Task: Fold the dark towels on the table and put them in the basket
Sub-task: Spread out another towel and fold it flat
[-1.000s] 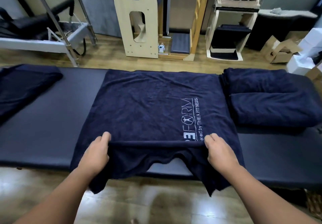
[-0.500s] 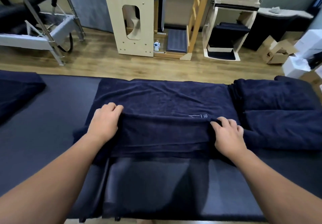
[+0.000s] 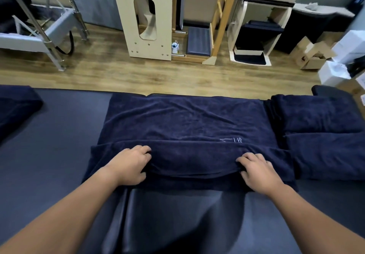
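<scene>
A dark navy towel (image 3: 187, 119) with white lettering lies across the dark padded table (image 3: 59, 135). Its near edge is doubled over onto itself. My left hand (image 3: 128, 164) grips that folded edge at its left end, fingers curled into the cloth. At the right end, my right hand (image 3: 258, 169) pinches the same edge. Two folded dark towels (image 3: 320, 135) lie side by side to the right, touching the towel I hold. Another dark towel (image 3: 15, 109) sits at the table's far left. No basket is in view.
Beyond the table is a wooden floor with a pale wooden arch frame (image 3: 146, 16), a white shelf unit (image 3: 256, 26), cardboard boxes (image 3: 312, 54) at the right and a metal exercise frame (image 3: 39, 28) at the left.
Both hands lifted the towel's near edge, which hung over the table's front, and carried it away from me onto the towel. The lettering is now mostly covered.
</scene>
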The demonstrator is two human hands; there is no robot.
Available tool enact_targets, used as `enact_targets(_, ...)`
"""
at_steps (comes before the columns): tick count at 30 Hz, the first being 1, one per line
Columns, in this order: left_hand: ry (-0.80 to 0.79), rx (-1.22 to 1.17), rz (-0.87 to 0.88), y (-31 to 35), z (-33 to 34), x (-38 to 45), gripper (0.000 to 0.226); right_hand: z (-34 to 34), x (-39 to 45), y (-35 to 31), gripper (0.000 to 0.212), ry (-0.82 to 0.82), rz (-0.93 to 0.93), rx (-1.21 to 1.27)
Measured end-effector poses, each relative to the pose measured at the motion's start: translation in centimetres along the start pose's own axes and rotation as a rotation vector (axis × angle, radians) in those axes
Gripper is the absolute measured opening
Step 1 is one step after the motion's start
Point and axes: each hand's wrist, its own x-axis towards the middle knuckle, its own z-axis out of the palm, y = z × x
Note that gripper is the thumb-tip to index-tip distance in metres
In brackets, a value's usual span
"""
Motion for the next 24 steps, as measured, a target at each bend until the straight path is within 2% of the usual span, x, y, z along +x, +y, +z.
enact_targets(3,-0.006,0.036,0.002,-0.7,0.0,0.0,0.031,-0.2,0.9,0.2,0.048,0.043,0.014,-0.11)
enact_targets(7,-0.068,0.175,-0.027,-0.7,-0.1,0.5,0.02,-0.9,2.2,0.9,0.027,0.117,0.056,-0.182)
enact_targets(9,-0.089,0.207,-0.089,-0.5,-1.4,1.3,0.023,-1.6,3.1,1.5,0.031,0.167,0.036,-0.175)
enact_targets(11,-0.054,0.127,-0.233,-1.0,-3.1,2.4,0.024,-2.3,4.3,2.3,0.036,0.235,0.025,-0.147)
enact_targets(13,0.009,0.033,-0.357,-2.2,-4.8,3.7,0.026,-4.4,5.5,2.6,0.029,0.207,0.054,-0.113)
enact_targets(16,0.03,0.032,-0.403,-4.6,-7.3,5.7,0.027,-7.6,8.4,3.5,0.028,0.196,0.062,-0.085)
enact_targets(19,0.033,0.017,-0.455,-6.9,-9.9,8.7,0.029,-11.6,13.0,5.0,0.033,0.039,0.078,-0.016)
enact_targets(21,0.096,0.018,-0.508,-7.7,-11.1,10.7,0.025,-13.8,15.8,5.6,0.027,0.034,0.099,-0.007)
enact_targets(24,0.355,0.114,-0.608,-8.2,-10.9,13.3,0.037,-14.6,19.3,4.9,0.028,0.202,0.21,-0.09)
